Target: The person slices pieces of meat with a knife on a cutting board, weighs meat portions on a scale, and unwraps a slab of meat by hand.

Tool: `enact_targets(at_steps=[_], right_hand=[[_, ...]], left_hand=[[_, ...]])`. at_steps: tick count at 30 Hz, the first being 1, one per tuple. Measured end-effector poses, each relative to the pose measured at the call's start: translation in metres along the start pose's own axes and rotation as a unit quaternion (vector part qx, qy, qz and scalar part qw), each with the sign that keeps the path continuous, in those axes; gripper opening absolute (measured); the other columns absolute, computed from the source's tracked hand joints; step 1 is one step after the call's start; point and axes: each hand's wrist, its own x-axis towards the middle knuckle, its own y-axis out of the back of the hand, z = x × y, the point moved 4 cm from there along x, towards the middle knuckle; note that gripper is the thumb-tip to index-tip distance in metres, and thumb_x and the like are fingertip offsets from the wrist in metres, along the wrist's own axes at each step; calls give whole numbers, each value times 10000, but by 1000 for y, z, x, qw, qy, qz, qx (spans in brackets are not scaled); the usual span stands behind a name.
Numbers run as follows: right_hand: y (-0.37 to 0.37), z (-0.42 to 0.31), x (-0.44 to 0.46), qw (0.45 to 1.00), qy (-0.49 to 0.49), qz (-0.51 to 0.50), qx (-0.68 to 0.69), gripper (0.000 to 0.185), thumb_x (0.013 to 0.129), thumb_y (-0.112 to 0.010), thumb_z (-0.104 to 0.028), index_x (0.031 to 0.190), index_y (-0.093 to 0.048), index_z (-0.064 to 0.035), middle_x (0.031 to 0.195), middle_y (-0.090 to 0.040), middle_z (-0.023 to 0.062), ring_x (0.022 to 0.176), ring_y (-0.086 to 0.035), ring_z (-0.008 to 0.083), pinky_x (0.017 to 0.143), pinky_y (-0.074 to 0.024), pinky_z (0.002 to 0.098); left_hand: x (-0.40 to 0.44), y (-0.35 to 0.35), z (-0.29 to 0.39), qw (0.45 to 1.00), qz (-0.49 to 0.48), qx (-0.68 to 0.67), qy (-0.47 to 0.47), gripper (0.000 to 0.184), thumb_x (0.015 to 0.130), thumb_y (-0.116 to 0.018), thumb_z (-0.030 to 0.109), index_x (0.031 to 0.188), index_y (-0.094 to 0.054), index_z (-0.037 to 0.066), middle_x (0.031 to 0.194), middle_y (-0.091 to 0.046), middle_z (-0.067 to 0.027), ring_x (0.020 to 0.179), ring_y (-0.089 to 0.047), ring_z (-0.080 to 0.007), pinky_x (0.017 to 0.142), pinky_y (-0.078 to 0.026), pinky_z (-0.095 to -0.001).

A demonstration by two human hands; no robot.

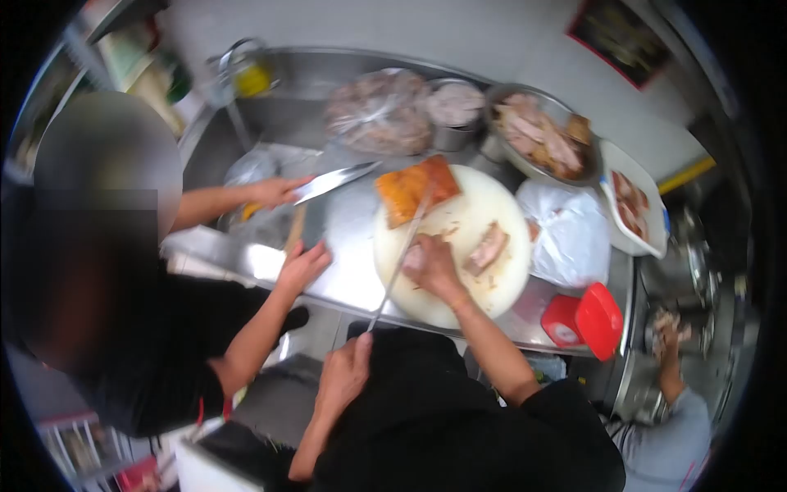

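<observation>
My left hand (346, 369) is wrapped round the handle of a long, narrow knife (400, 256), whose thin blade slants across a round white cutting board (500, 205). On the board my right hand (436, 266) grips a pale piece of meat (414, 257), partly hidden by the fingers. To its right lies a chunk of meat (487, 248) with pink and white layers, among small scraps. A slab of pork with golden-orange skin (399, 197) rests at the board's upper left; the blade's tip overlaps it in view.
At left, a co-worker's hands (283, 193) hold a broad knife (336, 182) and touch a dark sharpening stone (314, 223). Behind stand bagged meat (381, 111) and a metal bowl of meat (545, 168). A white plastic bag (566, 238) and red scale (566, 320) flank the board.
</observation>
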Motion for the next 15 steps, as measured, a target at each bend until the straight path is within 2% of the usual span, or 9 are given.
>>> enact_targets(at_steps=[1,4,5,7,8,11,13,15], right_hand=[[5,-3,4,999,-36,-15,7,574,703,-823,-255,1171,-582,-26,1095,-604,214,1088,-541,406,954,-456,489],[3,-23,3,997,-63,21,-36,509,709,-732,-157,1162,-572,10,1098,-571,234,1037,-543,422,891,-511,493],[2,-27,3,997,-63,20,-39,479,721,-688,-126,1161,-575,28,1081,-563,240,1028,-537,426,888,-515,489],[-2,-23,0,995,-4,89,-54,451,686,-654,-66,1114,-554,32,1022,-542,240,959,-561,432,845,-511,488],[-5,-17,1,995,-15,96,-30,433,684,-642,-48,1103,-559,23,1017,-539,239,957,-562,434,846,-508,487],[-3,-6,0,993,-33,101,45,382,682,-626,0,1062,-589,-6,1004,-545,225,941,-571,426,842,-504,478],[5,-4,0,990,-32,88,102,341,686,-641,22,1024,-627,-26,998,-568,203,917,-584,400,832,-506,463],[31,-6,-1,982,-38,127,131,287,672,-638,40,946,-636,-44,949,-571,183,907,-592,381,807,-498,443]], left_hand=[[3,-3,-4,1000,2,-6,2,614,1060,-405,485,895,-672,-42,831,-659,-311,863,-622,-543,773,-474,-554],[10,-3,-18,999,24,-17,-14,628,1061,-415,488,891,-685,-52,699,-648,-234,705,-665,-406,685,-484,-480],[12,-1,-18,1000,16,-25,3,630,1061,-417,490,882,-685,-52,665,-624,-202,674,-644,-350,664,-478,-455],[12,0,-21,998,2,-42,46,635,1062,-421,492,865,-685,-50,596,-578,-138,610,-603,-239,621,-466,-404],[14,-1,-25,997,12,-69,43,644,1064,-420,497,833,-673,-48,548,-515,-82,538,-520,-159,543,-421,-352],[17,3,-18,996,32,-88,-4,742,1043,-412,598,813,-662,-62,503,-436,4,431,-420,-92,427,-310,-283],[18,9,-9,995,31,-94,0,718,1052,-414,570,805,-654,-60,516,-448,-9,445,-429,-94,438,-316,-285],[14,10,-6,994,40,-101,9,675,1062,-435,525,792,-636,-61,536,-455,-17,462,-435,-85,444,-313,-281]])
